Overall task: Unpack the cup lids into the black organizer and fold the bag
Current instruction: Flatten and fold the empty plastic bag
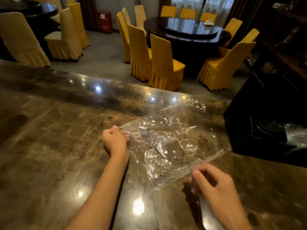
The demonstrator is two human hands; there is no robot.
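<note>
A clear, crinkled plastic bag (167, 140) lies spread flat on the brown marble counter (54, 130). My left hand (116, 140) pinches the bag's left edge with closed fingers. My right hand (214, 183) pinches the bag's near right corner, lifting that edge slightly; this hand is a little blurred. The black organizer (265, 130) stands at the counter's right side, touching the bag's far right edge. Inside it I see a dark round lid shape and a piece of clear plastic (295, 135); the lids themselves are hard to make out.
Beyond the counter's far edge are yellow-covered chairs (164, 65) around a dark round dining table (187, 30). More chairs (69, 35) stand at the back left. Dark shelving (287, 39) rises at the right.
</note>
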